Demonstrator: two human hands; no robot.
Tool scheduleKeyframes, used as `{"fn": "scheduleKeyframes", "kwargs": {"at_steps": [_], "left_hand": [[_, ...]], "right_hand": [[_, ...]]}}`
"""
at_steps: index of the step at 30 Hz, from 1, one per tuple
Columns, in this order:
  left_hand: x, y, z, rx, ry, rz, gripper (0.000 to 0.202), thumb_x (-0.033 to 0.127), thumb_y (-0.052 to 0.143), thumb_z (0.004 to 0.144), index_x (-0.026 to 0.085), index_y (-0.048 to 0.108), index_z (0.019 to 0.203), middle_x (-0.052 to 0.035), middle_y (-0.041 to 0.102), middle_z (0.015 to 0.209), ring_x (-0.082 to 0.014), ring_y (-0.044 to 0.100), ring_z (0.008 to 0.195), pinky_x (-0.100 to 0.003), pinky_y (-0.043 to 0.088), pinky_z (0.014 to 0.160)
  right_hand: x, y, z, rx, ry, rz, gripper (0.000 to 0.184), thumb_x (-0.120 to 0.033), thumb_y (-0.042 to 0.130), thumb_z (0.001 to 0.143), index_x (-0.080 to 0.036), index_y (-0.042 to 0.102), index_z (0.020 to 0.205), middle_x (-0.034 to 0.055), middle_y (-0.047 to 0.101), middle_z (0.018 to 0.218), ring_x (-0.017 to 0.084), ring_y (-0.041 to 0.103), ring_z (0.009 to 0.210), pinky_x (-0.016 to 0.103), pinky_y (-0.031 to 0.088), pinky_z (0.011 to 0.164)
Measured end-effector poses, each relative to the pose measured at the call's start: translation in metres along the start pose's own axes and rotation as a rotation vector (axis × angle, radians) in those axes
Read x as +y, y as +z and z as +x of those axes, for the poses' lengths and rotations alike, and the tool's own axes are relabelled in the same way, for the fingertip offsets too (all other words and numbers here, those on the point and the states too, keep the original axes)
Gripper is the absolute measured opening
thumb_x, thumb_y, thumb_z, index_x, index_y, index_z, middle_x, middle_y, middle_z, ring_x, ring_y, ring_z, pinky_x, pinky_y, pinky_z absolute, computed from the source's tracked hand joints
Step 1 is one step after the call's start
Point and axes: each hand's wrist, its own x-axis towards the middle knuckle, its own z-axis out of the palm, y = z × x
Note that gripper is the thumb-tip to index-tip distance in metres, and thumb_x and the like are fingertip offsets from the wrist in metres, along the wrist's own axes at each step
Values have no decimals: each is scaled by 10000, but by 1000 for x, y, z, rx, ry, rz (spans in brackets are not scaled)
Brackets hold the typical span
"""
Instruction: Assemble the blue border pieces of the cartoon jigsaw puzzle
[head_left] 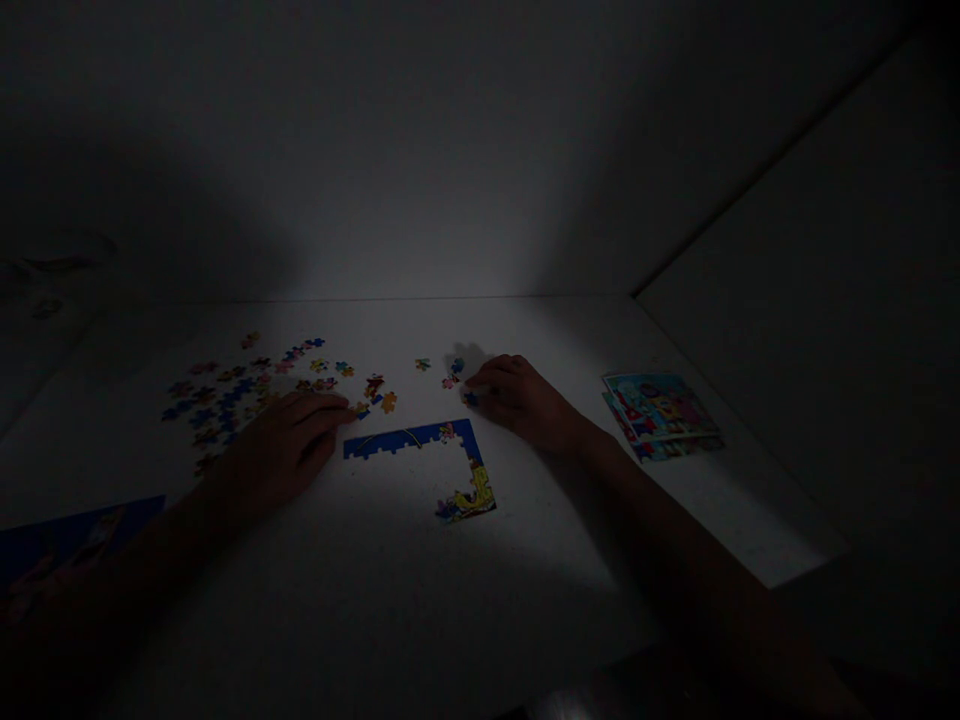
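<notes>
In dim light my left hand (pixel 285 445) rests low over the table, fingers stretched forward and the thumb apart. Its fingertips reach a yellow and blue puzzle piece (pixel 361 411); I see no grip around it. My right hand (pixel 529 405) is closed in a pinch at a small blue puzzle piece (pixel 470 399), just beyond the joined puzzle border (pixel 405 440). That border has a blue top strip and a right side running down to a yellow patterned corner. A pink piece (pixel 450 382) and another blue piece (pixel 457 366) lie by the right fingertips.
Many loose puzzle pieces (pixel 225 400) spread across the left, partly behind my left hand. A multicoloured piece (pixel 423 364) lies farther back. Picture cards (pixel 664 415) are stacked at right; a blue picture sheet (pixel 90 540) lies front left. A wall (pixel 450 200) bounds the table's back.
</notes>
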Motion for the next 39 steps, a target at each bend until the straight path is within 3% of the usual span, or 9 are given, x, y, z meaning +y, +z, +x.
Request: {"fn": "scheduleKeyframes", "kwargs": {"at_steps": [4,15,21,30,35,39], "left_hand": [[0,0,0,5,0,-3,404,305,384,1008,215,725,1205,-106,701,1241,-273,638,1173,-455,526,1028],[5,-4,1,-18,-19,-33,416,253,364,1015,194,733,1198,-110,701,1227,-263,618,1180,-475,504,1069],[4,-3,1,-22,-20,-30,425,260,361,1019,208,722,1236,-108,696,1249,-271,610,1201,-487,503,1075],[4,-2,1,2,11,-3,403,266,382,1017,205,731,1209,-109,698,1251,-270,619,1203,-467,508,1065],[4,-4,1,-24,14,20,401,278,369,1024,192,720,1198,-101,711,1225,-247,629,1186,-429,495,1076],[6,-1,3,-16,9,21,421,295,341,1051,197,676,1286,-103,675,1314,-250,606,1238,-429,473,1097]], "right_hand": [[-8,0,1,-73,0,-20,294,-265,526,976,-187,698,1203,133,689,1179,269,601,1119,472,441,993],[-5,1,-1,-125,95,9,98,-271,596,935,-219,657,992,101,696,1067,288,603,1075,473,457,937],[-4,2,-1,-90,114,-4,185,-316,590,947,-243,665,1099,99,691,1140,297,599,1118,473,447,948],[-1,0,2,-93,161,22,118,-319,623,909,-205,643,935,101,665,1010,284,585,1019,472,444,910],[-1,-1,3,-90,133,21,96,-301,637,918,-213,636,879,87,673,964,270,595,993,444,431,895],[6,1,2,-57,82,12,114,-318,648,923,-214,657,876,67,675,931,248,603,955,397,421,852]]}}
